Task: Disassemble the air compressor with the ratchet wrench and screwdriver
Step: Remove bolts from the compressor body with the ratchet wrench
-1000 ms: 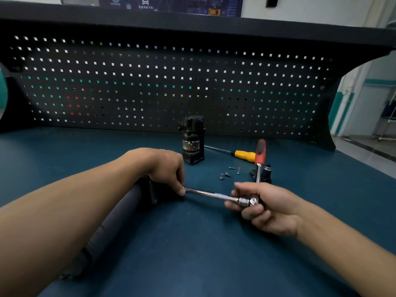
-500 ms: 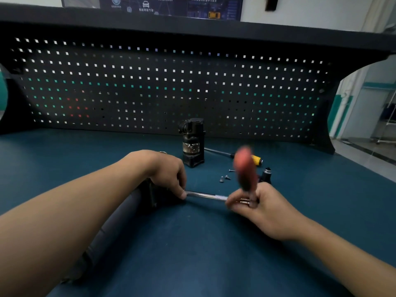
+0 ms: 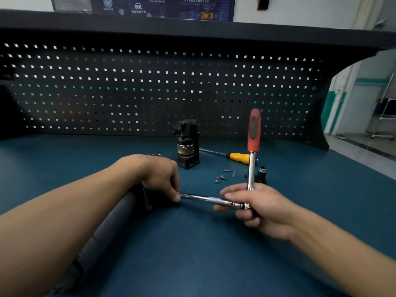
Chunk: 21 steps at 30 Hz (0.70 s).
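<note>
Black pegboard [image 3: 150, 82], teal benchtop [image 3: 192, 258], wall poster [image 3: 150, 6]

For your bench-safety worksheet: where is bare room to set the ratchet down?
Bare mat lies between the forearms, and far left between the left hand and pegboard. Crowded: right of the compressor part, among screws and screwdriver.

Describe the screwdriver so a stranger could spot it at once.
Below the black pegboard, a black block stands on the bench. The screwdriver lies flat right of it, behind the loose screws. Only it has a yellow handle; the ratchet in the right hand has a red one.
</note>
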Motion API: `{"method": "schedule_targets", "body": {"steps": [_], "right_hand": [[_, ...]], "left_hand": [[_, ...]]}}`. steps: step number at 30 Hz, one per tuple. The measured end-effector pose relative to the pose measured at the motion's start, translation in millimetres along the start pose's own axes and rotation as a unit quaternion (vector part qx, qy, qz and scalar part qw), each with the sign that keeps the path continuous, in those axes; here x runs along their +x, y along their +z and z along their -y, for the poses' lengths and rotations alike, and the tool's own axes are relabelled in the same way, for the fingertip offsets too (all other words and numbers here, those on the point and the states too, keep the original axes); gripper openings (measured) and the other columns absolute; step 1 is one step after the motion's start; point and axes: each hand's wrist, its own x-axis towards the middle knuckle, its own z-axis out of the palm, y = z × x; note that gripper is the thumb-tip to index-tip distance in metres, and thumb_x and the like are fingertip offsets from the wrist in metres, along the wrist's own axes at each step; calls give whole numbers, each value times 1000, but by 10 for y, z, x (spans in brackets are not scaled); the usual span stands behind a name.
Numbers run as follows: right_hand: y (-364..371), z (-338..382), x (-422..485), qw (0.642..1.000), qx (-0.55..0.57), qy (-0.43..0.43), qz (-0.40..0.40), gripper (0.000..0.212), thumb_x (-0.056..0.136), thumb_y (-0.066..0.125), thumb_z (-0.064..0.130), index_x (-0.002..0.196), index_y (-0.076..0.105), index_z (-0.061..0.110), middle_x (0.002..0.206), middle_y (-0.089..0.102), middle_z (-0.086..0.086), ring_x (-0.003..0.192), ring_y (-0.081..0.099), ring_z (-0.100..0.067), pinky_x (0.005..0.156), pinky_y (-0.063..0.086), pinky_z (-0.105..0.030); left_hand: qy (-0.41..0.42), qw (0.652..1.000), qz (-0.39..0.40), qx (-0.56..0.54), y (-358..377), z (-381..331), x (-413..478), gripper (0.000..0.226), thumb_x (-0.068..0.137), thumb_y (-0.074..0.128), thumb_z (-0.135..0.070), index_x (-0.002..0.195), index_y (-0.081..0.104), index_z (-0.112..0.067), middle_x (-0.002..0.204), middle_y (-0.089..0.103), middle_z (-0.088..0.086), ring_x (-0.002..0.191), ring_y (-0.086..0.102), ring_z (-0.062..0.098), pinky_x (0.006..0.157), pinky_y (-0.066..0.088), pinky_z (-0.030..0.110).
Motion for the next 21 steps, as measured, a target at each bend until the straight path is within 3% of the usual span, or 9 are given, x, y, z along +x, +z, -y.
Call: {"method": "schedule_targets", "body": {"steps": [3, 7, 11, 16, 19, 21], "right_hand": [[-3, 9, 20, 988, 128, 83, 21, 2, 97, 56, 14, 99, 57, 13, 104, 75, -21, 36, 30, -3, 29, 22, -12], [-21, -6, 38, 986, 133, 90, 43, 3, 96, 57, 15, 98, 56, 13, 106, 74, -20, 33, 30, -3, 28, 24, -13], [-13, -48, 28, 1000, 0, 2, 3, 4, 95, 61, 8, 97, 62, 11, 96, 75, -23, 34, 32, -7, 33, 23, -17], [-7, -100, 6, 983, -131, -118, -41, 2, 92, 69, 9, 90, 67, 9, 82, 77, -13, 36, 43, -13, 37, 29, -19], [-53, -122, 5, 947, -250, -193, -57, 6, 91, 71, 15, 86, 72, 17, 79, 77, 1, 42, 52, -10, 44, 39, -23], [-84, -135, 3, 899, -342, -268, -49, 8, 91, 71, 17, 84, 75, 18, 74, 73, 8, 52, 57, -2, 53, 44, -18]], "left_hand": [[1, 1000, 1, -1, -3, 2, -1, 15, 78, 77, -55, 86, 76, -42, 74, 70, -27, 80, 64, -2, 75, 49, 24], [2, 1000, 6, 1, -10, -6, -16, 11, 79, 75, -55, 77, 74, -44, 76, 71, -24, 82, 66, 1, 80, 52, 26], [-7, 1000, 13, -6, -20, -30, -22, 14, 79, 76, -54, 73, 72, -42, 74, 70, -24, 82, 65, 2, 78, 51, 24], [-17, 1000, 21, -8, -27, -47, -9, 17, 80, 76, -52, 73, 70, -38, 75, 68, -21, 85, 65, 7, 78, 50, 26], [-19, 999, 28, -2, -30, -50, -1, 16, 81, 75, -53, 72, 70, -40, 74, 68, -23, 82, 65, 3, 73, 46, 23], [-19, 999, 26, -2, -28, -54, -5, 15, 82, 74, -52, 79, 72, -38, 80, 71, -21, 86, 66, 5, 76, 48, 24]]}}
